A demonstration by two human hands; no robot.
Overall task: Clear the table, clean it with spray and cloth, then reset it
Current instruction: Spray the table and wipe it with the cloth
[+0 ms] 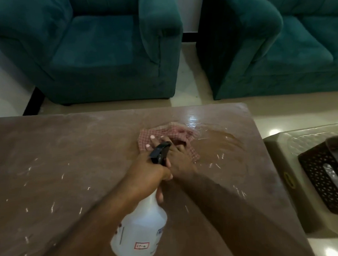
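On the brown table (50,151), a red-and-white checked cloth (177,131) lies bunched near the far edge. My right hand (178,158) presses flat on the cloth, fingers stretched forward. A white spray bottle (141,234) with a black trigger head (159,152) is held above the table, tilted, nozzle toward the cloth. My left hand (149,175) grips its neck and partly hides my right hand. To the right of the cloth the tabletop has a wet, shiny curved streak (222,139). Pale smears and flecks cover the rest of the surface.
Two teal armchairs (104,53) (276,53) stand beyond the table's far edge. At the right, a beige plastic stool (279,143) close to the table carries a dark perforated basket (323,180). Glossy pale floor lies between them.
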